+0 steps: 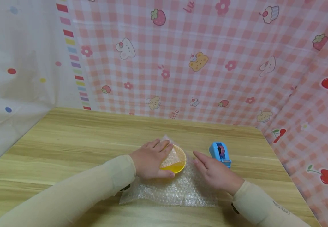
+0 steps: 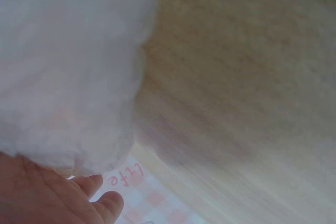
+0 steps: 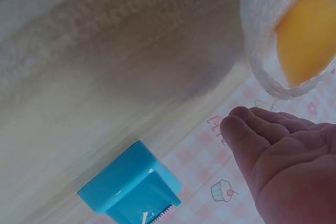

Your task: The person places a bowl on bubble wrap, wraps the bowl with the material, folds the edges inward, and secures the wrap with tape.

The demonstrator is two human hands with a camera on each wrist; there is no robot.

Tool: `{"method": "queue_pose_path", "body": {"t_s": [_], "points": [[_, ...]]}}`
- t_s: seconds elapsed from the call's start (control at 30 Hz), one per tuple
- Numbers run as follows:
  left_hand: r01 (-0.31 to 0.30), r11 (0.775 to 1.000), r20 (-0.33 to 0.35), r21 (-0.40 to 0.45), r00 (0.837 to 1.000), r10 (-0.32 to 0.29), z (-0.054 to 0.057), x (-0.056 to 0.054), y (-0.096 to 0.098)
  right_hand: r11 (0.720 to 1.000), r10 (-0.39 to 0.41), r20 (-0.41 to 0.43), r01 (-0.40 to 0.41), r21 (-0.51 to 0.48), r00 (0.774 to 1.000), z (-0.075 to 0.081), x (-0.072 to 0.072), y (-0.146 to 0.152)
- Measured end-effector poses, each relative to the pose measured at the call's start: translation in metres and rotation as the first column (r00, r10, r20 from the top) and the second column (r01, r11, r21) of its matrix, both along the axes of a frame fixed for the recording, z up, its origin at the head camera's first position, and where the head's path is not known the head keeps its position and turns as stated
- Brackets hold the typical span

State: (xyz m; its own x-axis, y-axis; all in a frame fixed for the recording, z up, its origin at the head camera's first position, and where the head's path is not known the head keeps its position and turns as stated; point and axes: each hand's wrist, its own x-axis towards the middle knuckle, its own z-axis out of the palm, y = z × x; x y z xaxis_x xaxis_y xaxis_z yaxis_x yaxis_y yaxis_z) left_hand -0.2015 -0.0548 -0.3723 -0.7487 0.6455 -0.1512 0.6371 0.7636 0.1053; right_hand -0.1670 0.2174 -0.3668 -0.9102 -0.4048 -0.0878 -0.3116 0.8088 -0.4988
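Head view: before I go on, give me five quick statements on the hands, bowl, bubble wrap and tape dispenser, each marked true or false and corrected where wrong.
1. The blue tape dispenser is to the right of the yellow bowl. True.
2. The right hand grips the tape dispenser. False: its fingers are extended and hold nothing.
3. Bubble wrap covers part of the bowl's inside. True.
4. The bowl is completely hidden. False: some of its yellow inside and rim show.
5. The left hand is at the bowl. True.
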Motion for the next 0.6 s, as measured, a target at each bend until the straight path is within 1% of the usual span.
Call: {"method": "queue_pose_path", "body": {"t_s": [0.1, 0.3, 0.6], "points": [[0.002, 1.0, -0.007, 0.0, 1.0, -0.002, -0.0003, -0.0002, -0.0001, 1.0, -0.023, 0.011, 0.023, 0.006, 1.0, -0.0013, 0.0007, 0.0002], [0.0, 1.0, -0.007, 0.003, 1.0, 0.0, -0.0008, 0.0003, -0.0006, 0.999, -0.032, 0.015, 0.032, 0.019, 0.999, -0.0024, 0.002, -0.0004], [0.001, 1.0, -0.004, 0.002, 1.0, -0.001, 0.001, 0.001, -0.0013, 0.998, -0.054, 0.028, 0.053, 0.037, 0.998, 0.0002, 0.0067, -0.0027]]}}
